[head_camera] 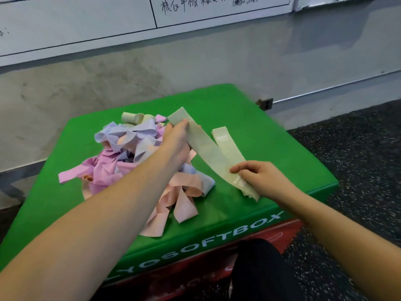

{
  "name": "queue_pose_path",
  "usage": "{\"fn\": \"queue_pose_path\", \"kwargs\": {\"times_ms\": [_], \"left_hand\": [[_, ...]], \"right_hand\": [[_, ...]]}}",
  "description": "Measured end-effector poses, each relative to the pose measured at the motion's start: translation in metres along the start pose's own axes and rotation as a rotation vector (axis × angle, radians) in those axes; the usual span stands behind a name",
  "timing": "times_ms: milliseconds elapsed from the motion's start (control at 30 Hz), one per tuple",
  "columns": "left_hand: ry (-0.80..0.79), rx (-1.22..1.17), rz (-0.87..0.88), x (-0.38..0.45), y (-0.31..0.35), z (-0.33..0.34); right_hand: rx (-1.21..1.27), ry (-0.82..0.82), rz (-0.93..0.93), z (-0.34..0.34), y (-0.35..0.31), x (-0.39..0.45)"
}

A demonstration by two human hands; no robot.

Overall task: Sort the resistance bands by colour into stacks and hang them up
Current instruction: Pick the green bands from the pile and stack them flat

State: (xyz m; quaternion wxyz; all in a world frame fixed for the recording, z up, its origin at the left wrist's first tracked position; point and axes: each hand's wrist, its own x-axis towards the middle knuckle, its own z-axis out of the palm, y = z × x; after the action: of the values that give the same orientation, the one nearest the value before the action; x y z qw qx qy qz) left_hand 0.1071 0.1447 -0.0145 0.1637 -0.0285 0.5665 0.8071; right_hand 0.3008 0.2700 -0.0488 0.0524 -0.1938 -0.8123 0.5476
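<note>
A tangled heap of resistance bands (130,157) in pink, lilac, peach and pale green lies on a green soft box (256,118). I hold one pale green band (204,146) stretched flat between both hands: my left hand (176,140) grips its far end above the heap, and my right hand (258,174) pinches its near end. Under it, to the right, lies a second pale green band (227,144) flat on the box; its near end passes beneath my right hand.
The green box rests on a red box (280,235). A grey wall with a whiteboard (195,16) stands behind. Dark speckled floor (358,148) lies to the right. A dark-clad knee (258,268) shows at the bottom.
</note>
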Motion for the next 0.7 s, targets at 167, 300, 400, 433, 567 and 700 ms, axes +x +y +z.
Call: {"fn": "queue_pose_path", "kwargs": {"times_ms": [167,300,400,433,567,700], "left_hand": [[-0.035,0.178,0.019,0.026,-0.016,0.024],[-0.049,0.384,0.068,0.049,-0.027,0.036],[-0.081,0.531,0.096,0.063,-0.037,0.047],[-0.087,0.571,0.105,0.066,-0.040,0.051],[-0.112,0.709,0.119,0.084,-0.051,0.060],[-0.139,0.881,0.155,0.102,-0.061,0.058]], "right_hand": [[0.205,-0.055,0.077,-0.023,0.016,0.005],[0.193,-0.095,0.098,-0.041,0.026,0.010],[0.113,-0.076,0.090,-0.051,0.032,0.015],[0.105,-0.061,0.091,-0.053,0.034,0.017],[0.153,-0.022,0.118,-0.061,0.043,0.023],[0.174,-0.075,0.117,-0.064,0.051,0.027]]}}
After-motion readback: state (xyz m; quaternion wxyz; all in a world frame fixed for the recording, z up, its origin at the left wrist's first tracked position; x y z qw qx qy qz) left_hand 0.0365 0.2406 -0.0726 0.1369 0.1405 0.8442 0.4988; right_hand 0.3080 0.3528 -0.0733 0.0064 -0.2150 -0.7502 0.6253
